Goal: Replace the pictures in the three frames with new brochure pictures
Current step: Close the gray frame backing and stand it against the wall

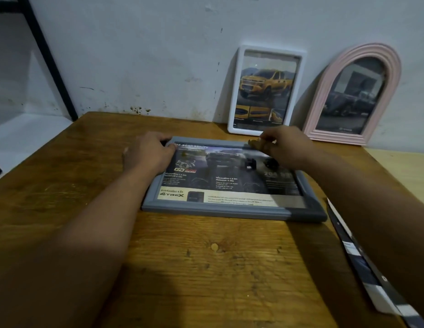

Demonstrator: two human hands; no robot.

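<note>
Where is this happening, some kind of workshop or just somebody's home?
Probably a plain room at home, not a workshop: a worn wooden table pushed against a scuffed white wall, with picture frames leaning on it. No tools or machines show.

Grey frame [232,210] brochure, headline: I read "OFF-ROAD ABILITY", its first letter under my left hand [147,153].
Same brochure, left logo: "GO", small red tag beside it illegible.
Same brochure, bottom strip: "4TREX", with Thai script above containing a "4".
Same brochure, right side: large pale digits, blurred.
Pink arched frame [324,100] picture: "TOYOTA", faint.
White frame [234,110] picture: captions too small.
</note>
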